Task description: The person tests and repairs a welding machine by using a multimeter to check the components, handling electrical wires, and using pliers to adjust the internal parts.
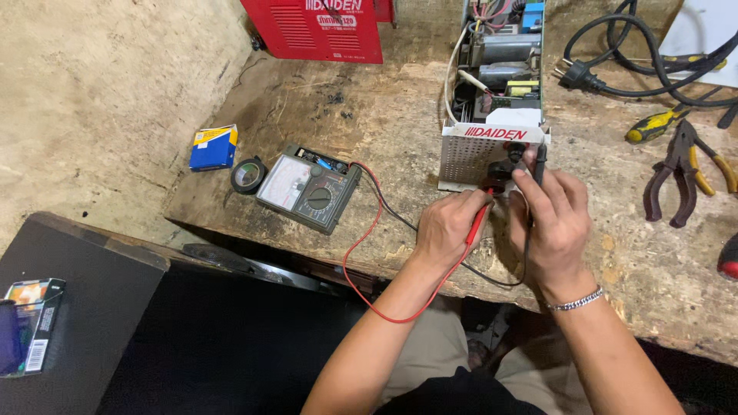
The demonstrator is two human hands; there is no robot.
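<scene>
Both hands meet at the front panel of the opened welder chassis [492,150], which stands just beyond the fingertips on the worn workbench [384,131]. Left hand [447,228] is closed in a pinch around the red probe [480,219], its tip angled up toward the black terminal knobs [503,170] low on the panel. Right hand [555,223] has its fingers curled around the black probe [540,160], held upright against the panel just beside the upper knob; whether either tip actually touches metal cannot be told from here. To do this well, each tip should press squarely on bare metal and stay still, with fingers kept back on the insulated shafts. Off to the left of the left hand lies the analogue multimeter [307,187], its red lead [365,261] looping down over the bench edge, so the leads want slack and the dial should face the eyes. Pliers [684,173] and a screwdriver [653,125] lie well to the right of the right hand.
</scene>
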